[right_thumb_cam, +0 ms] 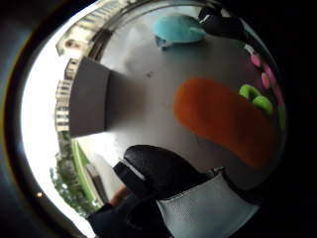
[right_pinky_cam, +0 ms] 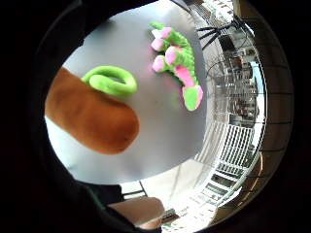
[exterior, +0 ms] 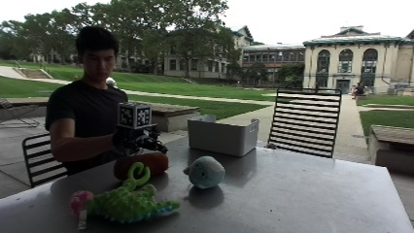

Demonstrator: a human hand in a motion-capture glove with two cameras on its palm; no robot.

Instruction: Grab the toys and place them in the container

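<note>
No toy is in the container yet, as far as the pictures show. It is a grey box that sits on the counter, on the far side from the toys, and we cannot see all the way inside it. Three toys lie on the counter, so the whole job looks still to do.

The orange toy is the nearest one to the container. It is long and round, like a fat sausage. It lies flat, with its long side running across the front of the person. One end points toward the blue toy and the other end points away from it. A green loop stands at its front side. It may be part of the orange toy, but it is hard to tell.

The blue toy is round and sits just beside the orange toy, a little farther from the person. The green and pink toy lies on the other side of the orange toy from the container. It is long too, and one end points out toward the blue toy's side of the counter.

The right hand in the black glove hangs just above the orange toy. Its grip is apart: the fingers are only loosely bent and hold nothing. It does not seem to touch the toy. The orange toy looks like the first one to pick up.
</note>
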